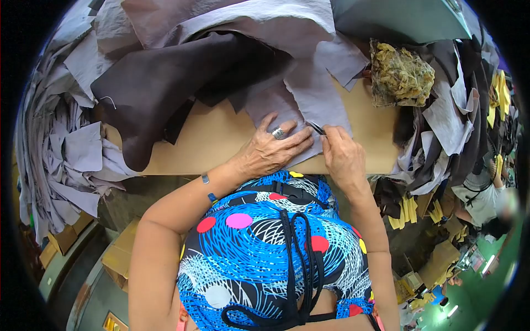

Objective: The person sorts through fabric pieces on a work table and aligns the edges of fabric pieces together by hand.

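My left hand [276, 144] lies on a greyish-lilac sheet of leather or cloth [323, 107], its fingers spread and a silver ring on one of them. Right beside it, my right hand [343, 154] pinches a small dark pointed tool [316, 128]. The tool's tip points up and left, close to the left fingertips and over the sheet; its exact kind is too small to make out. A large dark brown piece [160, 83] lies to the left, its lower end hanging at the table's front edge.
Heaps of lilac-grey pieces [74, 149] hang over the table's left side. More grey and dark pieces [450, 118] pile up at the right, near a clear bag of yellowish scraps [403, 74]. The tan tabletop [193, 146] shows between them. A cardboard box [118, 254] stands below left.
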Tool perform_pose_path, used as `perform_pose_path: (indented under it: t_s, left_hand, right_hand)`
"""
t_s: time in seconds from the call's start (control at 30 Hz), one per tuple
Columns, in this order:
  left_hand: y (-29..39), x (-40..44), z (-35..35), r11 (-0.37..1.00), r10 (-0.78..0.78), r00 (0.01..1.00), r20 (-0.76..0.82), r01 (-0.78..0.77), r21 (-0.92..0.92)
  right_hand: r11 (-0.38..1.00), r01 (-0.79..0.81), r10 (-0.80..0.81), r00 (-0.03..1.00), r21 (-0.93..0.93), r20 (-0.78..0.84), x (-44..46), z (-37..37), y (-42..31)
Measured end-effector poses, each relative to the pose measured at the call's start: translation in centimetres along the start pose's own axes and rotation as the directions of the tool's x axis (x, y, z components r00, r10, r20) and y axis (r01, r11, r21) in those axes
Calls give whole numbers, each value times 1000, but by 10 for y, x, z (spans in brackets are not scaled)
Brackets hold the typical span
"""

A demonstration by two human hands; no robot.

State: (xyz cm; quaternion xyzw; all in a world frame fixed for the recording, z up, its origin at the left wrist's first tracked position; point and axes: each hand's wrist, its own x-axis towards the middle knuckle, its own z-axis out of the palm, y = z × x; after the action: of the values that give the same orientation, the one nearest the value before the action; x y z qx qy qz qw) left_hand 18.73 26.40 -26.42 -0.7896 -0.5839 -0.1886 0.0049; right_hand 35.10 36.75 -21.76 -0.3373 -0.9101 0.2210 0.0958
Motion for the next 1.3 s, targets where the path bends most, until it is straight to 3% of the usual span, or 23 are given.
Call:
perform_pose_path:
  t_s: [0.43, 0.93, 1.13, 1.3]
  left_hand:
    - [-2, 1, -3, 998, 63, 998, 2, -63, -29]
    - [0, 9, 4, 984, 71, 996, 50, -62, -166]
    - [2, 6, 3, 991, 31, 999, 22, -28, -131]
    - [-1, 2, -5, 991, 52, 996, 71, -43, -130]
  right_hand:
    - [996, -73, 72, 997, -52, -6, 17, 21, -13]
    - [1000, 21, -20, 987, 6, -158, 32, 17, -12]
    - [990, -19, 10, 998, -137, -65, 30, 16, -20]
    - [997, 4, -12, 994, -82, -106, 33, 16, -30]
